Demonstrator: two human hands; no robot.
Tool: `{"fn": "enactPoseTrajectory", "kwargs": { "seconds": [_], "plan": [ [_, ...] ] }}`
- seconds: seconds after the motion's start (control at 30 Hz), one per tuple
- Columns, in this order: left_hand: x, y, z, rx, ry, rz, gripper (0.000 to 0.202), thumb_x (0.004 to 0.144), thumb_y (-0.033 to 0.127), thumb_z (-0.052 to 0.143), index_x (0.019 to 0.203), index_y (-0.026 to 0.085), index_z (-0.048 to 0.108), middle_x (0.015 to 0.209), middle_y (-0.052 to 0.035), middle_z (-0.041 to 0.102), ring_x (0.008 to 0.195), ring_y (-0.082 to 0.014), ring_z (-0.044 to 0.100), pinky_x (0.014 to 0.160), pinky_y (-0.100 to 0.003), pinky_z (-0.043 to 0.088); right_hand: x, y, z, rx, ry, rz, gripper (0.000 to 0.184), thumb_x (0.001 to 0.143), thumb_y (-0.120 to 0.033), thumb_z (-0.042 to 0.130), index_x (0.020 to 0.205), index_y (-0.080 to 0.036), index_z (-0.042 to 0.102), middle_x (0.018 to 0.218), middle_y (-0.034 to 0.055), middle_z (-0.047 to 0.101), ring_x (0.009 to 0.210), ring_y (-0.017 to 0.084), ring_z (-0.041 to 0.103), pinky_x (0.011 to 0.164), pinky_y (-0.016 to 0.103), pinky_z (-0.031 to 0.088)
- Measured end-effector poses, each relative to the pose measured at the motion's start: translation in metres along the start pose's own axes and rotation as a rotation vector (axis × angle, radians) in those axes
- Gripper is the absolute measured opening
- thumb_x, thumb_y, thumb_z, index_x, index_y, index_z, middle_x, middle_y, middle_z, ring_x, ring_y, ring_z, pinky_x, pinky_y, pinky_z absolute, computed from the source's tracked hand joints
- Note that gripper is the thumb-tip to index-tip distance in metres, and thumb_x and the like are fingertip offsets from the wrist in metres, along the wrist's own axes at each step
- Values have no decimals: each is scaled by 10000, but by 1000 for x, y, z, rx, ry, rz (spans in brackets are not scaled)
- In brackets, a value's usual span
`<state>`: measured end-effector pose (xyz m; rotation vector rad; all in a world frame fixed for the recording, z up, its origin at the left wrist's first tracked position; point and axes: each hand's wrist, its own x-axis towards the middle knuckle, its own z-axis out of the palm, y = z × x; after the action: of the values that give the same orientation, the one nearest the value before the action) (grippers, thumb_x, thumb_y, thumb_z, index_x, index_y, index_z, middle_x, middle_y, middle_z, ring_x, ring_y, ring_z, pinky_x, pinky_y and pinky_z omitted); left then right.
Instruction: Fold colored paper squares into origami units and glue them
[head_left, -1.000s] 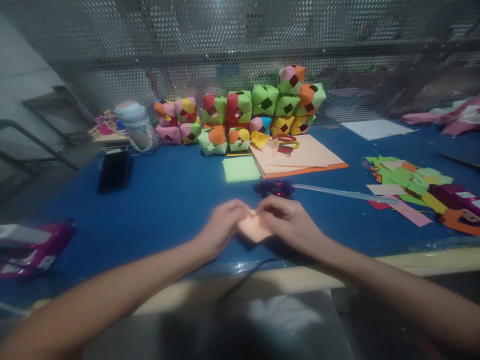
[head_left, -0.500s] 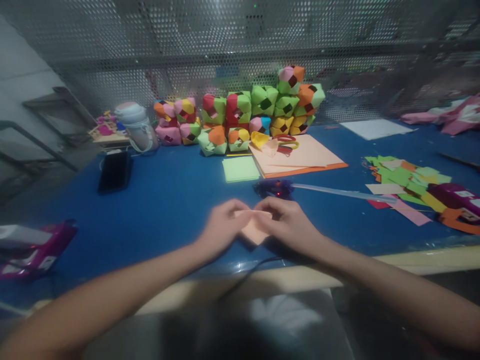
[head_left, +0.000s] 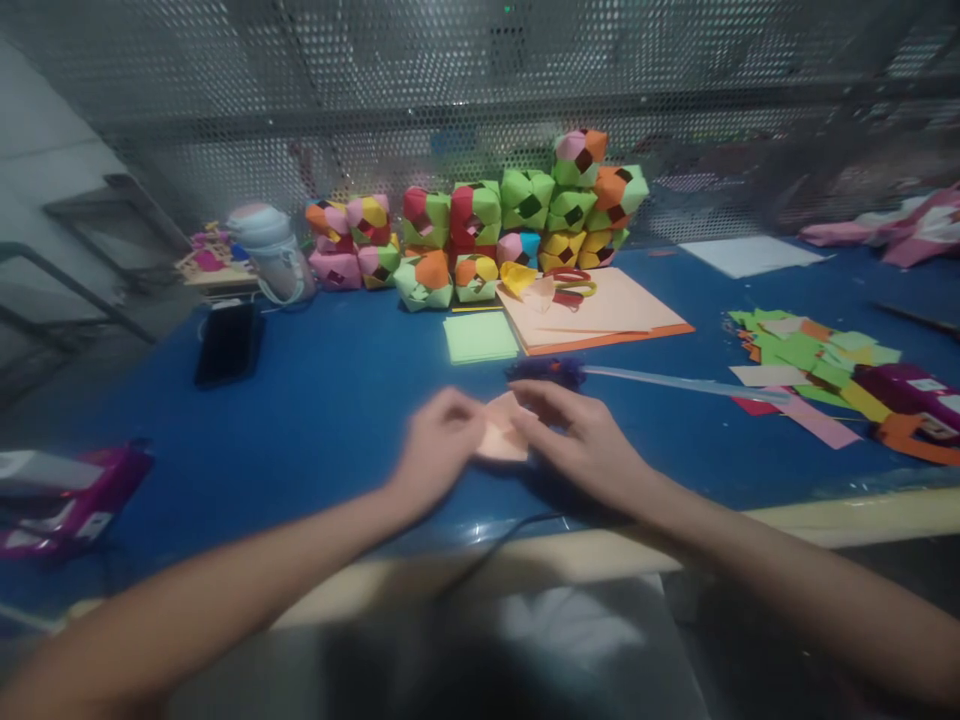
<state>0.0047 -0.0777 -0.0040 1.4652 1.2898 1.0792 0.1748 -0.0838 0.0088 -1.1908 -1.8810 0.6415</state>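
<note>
A small peach paper piece, partly folded, lies on the blue table near its front edge. My left hand pinches its left side, fingers curled and slightly blurred. My right hand rests on its right side with fingers pressing down on the paper. Both forearms reach in from the bottom of the view.
Stacked colourful paper cubes stand at the back by a perforated metal screen. Peach sheets, scissors, a green pad, a glue gun, paper scraps, a phone, a bottle and purple packages lie around.
The paper was lifted slightly between both hands half a second ago; now it is back down on the table, and both hands have shifted a little farther from me.
</note>
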Motion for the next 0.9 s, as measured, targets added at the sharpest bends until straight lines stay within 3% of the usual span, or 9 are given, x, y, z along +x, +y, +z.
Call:
{"fn": "enactPoseTrajectory", "kwargs": {
  "seconds": [0.23, 0.4, 0.53, 0.73, 0.9],
  "plan": [
    [-1, 2, 6, -57, -16, -73, 82, 633, 175, 568, 671, 169, 496, 675, 36, 537, 640, -99, 476, 617, -211, 373, 1, 5, 2, -93, 38, -73, 136, 819, -235, 513, 719, -169, 577, 627, 5, 604, 561, 101, 526, 537, 207, 412],
    [-3, 6, 8, -52, -79, -55, 183, 702, 306, 618, 814, 160, 618, 765, -13, 617, 738, -136, 526, 678, -237, 408, 0, 9, 3, -132, -1, -164, 151, 829, -210, 497, 699, -167, 560, 628, 11, 598, 554, 99, 515, 533, 208, 398],
    [-2, 5, 5, 29, -163, -30, 212, 753, 348, 591, 768, 156, 680, 808, -38, 672, 782, -163, 556, 739, -271, 423, -1, 10, 4, -134, -24, -203, 162, 840, -204, 493, 694, -163, 550, 645, 19, 605, 566, 100, 522, 535, 208, 398],
    [-1, 2, 3, 21, -167, -23, 251, 753, 374, 597, 840, 179, 728, 892, -50, 710, 846, -195, 593, 766, -290, 445, -1, 12, 3, -105, -41, -163, 161, 837, -224, 502, 699, -165, 559, 655, 23, 619, 577, 107, 540, 534, 212, 406],
    [1, -1, 2, 75, -152, -4, 208, 727, 360, 621, 752, 182, 727, 801, -35, 709, 799, -186, 596, 741, -285, 448, -1, 13, 3, -113, -54, -187, 186, 849, -222, 490, 689, -163, 566, 652, 25, 620, 577, 109, 542, 533, 214, 407]
  ]
}}
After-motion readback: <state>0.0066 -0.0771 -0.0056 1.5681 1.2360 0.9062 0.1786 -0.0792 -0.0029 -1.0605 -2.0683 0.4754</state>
